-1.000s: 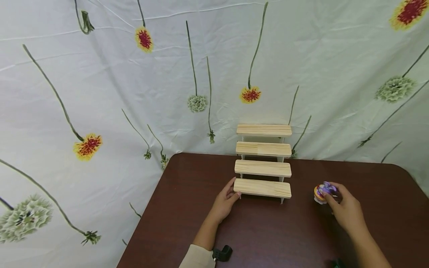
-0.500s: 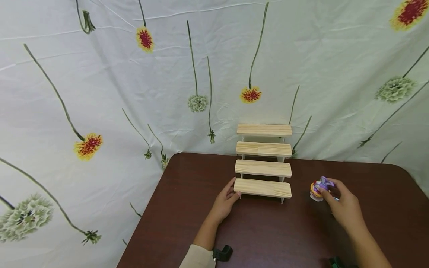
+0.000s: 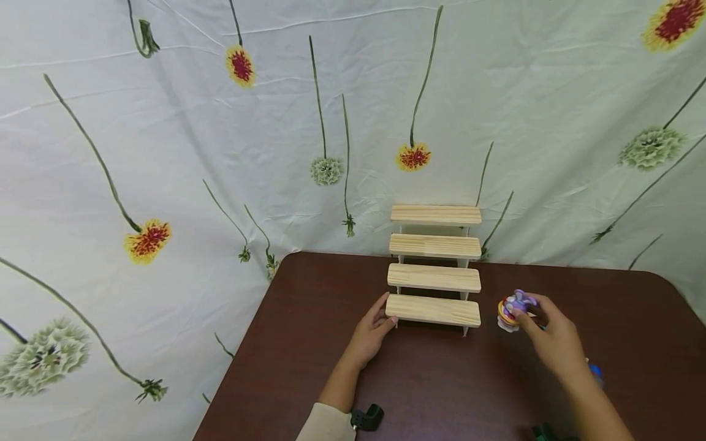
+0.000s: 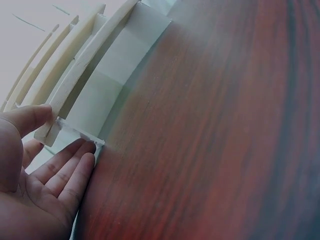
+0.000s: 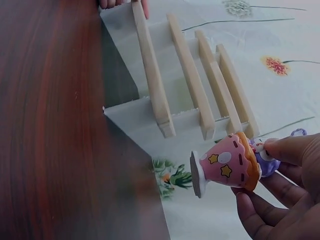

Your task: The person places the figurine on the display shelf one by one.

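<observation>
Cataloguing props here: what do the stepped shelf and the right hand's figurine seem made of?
Stepped-shelf treads: apparently bare, matte wood, given pale grain. White side panels: painted wood or plastic; plain surface leaves it open. Figurine: probably painted resin or plastic; smooth, slightly glossy.

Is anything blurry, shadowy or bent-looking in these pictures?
Head view: fairly even light, a soft shadow on the table below the right hand; left wrist view: the cloth looks washed out, and the shelf has slats that seem bowed, probably lens distortion; right wrist view: the toy looks fairly crisp, the lower table hazy.
</observation>
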`<state>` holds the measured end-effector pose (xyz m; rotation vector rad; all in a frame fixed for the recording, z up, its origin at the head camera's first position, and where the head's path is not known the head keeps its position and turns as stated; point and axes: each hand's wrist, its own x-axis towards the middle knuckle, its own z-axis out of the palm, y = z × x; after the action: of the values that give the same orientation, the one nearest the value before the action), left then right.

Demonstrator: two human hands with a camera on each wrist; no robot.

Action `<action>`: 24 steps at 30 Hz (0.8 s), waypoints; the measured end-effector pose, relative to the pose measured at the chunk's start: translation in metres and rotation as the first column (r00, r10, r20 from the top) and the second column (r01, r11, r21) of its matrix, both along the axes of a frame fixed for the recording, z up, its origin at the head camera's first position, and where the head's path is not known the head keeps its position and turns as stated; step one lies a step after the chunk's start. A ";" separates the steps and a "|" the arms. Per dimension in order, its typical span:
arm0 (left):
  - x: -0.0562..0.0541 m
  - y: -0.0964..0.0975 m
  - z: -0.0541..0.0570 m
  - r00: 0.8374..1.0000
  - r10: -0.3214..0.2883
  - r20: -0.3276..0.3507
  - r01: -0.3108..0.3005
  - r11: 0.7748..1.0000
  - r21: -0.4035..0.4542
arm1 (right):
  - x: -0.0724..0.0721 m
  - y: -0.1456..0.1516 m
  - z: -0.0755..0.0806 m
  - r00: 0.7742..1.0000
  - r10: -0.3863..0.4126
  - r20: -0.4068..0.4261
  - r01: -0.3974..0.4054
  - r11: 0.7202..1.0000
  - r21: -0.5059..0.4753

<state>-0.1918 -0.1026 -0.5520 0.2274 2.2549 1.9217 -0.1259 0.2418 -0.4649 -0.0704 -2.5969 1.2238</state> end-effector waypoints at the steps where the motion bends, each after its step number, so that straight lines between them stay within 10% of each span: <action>1: 0.000 0.000 0.000 1.000 -0.001 0.000 0.001 1.000 0.000 | 0.000 -0.001 0.000 1.000 0.006 0.000 -0.006 1.000 -0.007; 24: 0.002 0.000 0.002 1.000 0.002 0.015 -0.002 1.000 0.008 | -0.013 -0.038 0.002 0.991 0.125 -0.055 -0.125 0.992 0.005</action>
<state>-0.1895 -0.1030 -0.5505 0.2108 2.2388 1.9274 -0.1388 0.2036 -0.4626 0.1271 -2.5887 1.2463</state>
